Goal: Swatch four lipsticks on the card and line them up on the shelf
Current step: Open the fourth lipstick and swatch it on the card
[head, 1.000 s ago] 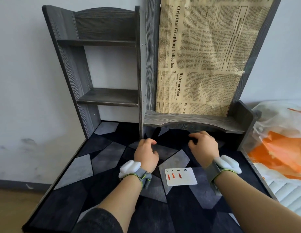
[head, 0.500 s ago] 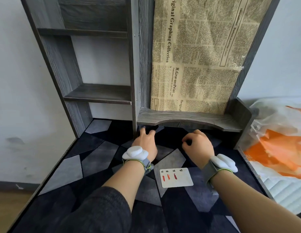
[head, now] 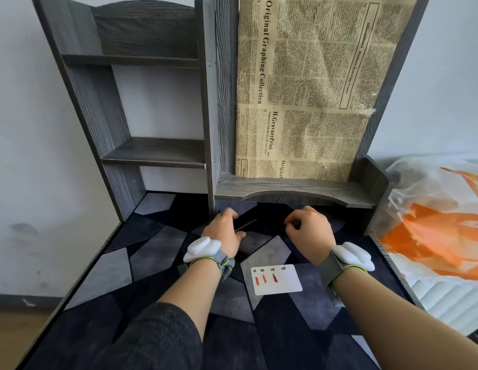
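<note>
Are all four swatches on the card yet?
No, the card shows only three red strokes; the space under its fourth label is blank.

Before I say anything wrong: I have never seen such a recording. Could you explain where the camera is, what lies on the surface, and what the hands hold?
There is no machine here: a person wears one camera on the head, so you look down along their own arms. The left hand grips a slim dark stick, probably a lipstick. The right hand has curled fingers; whether it pinches something I cannot tell. Both wrists carry white bands. On the patterned mat lies a white card with three red swatches, in front of a grey shelf unit.
</note>
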Available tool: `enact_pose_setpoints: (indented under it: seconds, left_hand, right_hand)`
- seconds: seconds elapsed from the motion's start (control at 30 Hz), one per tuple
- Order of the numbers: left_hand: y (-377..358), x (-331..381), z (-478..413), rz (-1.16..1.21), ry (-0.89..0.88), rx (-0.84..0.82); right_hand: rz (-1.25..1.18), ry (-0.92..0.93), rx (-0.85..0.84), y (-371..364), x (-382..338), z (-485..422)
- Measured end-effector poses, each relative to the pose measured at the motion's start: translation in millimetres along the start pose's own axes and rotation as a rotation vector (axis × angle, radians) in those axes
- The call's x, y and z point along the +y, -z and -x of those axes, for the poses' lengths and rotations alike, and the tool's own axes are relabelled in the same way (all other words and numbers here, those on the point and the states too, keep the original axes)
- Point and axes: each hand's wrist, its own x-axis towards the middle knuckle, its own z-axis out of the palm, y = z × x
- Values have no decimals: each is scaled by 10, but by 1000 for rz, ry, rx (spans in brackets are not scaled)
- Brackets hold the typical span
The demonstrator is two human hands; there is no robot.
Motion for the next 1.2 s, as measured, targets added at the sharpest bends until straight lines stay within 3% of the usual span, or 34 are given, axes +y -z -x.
enact_pose_setpoints:
  seconds: [0.2, 0.37, 0.63, 0.8, 1.2]
  left_hand:
    - [185, 70, 142, 177, -50, 21]
    - [298, 256, 293, 209, -155, -4]
    - [512, 415, 451, 265, -195, -16]
    - [567, 459, 493, 310, -158, -63]
    - [624, 390, 469, 415, -111, -441]
  right_hand:
    - [-178, -38, -42, 104, -202, 45]
    - [-550, -250, -381, 191, -470, 144]
    - [-835, -378, -321, 415, -624, 226]
    - [-875, -407, -307, 483, -654, 286]
    - [-824, -368, -359, 425, -677, 338]
